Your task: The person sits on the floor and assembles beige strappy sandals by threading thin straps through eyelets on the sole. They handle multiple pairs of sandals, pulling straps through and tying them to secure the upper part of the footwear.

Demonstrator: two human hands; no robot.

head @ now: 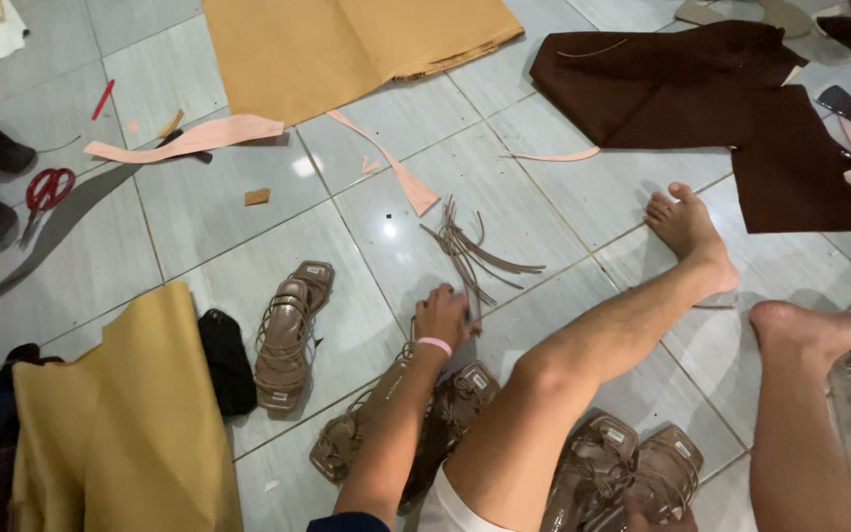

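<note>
Floor: pale grey tiles [248,212], littered with shoe-making scraps; the person sits on it, bare legs stretched out.
Left hand: the left hand [442,315], a pink wristband on its wrist, is curled shut on the near end of the strap bundle.
Strap bundle: thin taupe straps [465,246] fan out on the tile beyond the fingers.
Right hand: the right hand [657,514] shows only as a sliver at the bottom edge, touching a pair of sandals; its grip cannot be told.
Sandals: brown strappy sandals [632,468] lie by the thigh, another pair [386,419] under the left forearm, two more [288,330] further left.
Further out: mustard sheets [130,424], dark brown sheet [741,108], pink strips [189,138], red-handled scissors [46,192].
</note>
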